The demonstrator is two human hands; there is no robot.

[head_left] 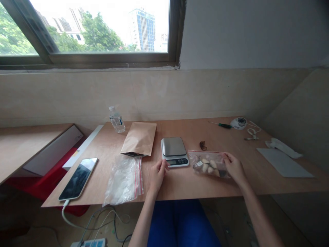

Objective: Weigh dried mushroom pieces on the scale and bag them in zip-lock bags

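Head view of a table (185, 187) at which two bare hands are at work. The right hand (230, 165) has its thumb and fingers drawn together on the upper right corner of a clear zip bag (210, 166) that contains pale and dark pieces. I take the corner hold to be a matter of convenience: the film there is thin and easily pinched, so the pieces need not be pressed. The bag lies to the right of the digital scale (174, 146), just beside it, with its red seal strip along the far edge. The left hand (158, 173) has its fingers gathered in, almost no gap between them, at the near left corner of the scale; I cannot tell whether they grip the edge or merely rest against it. The scale sits flat between the hands, its plate away from the person and its display towards them, which I judge keeps the readout legible.

To the left, a brown pouch (141, 139) lies with its mouth turned to the person, an arrangement that would give ready access. Clear bags (122, 181) with red strips lie loose before it, within easy reach. A phone (78, 179), joined to a white cable (65, 206), lies near the left edge, presumably so that the cable can hang freely. A small dark object (203, 145) lies beyond the zip bag.
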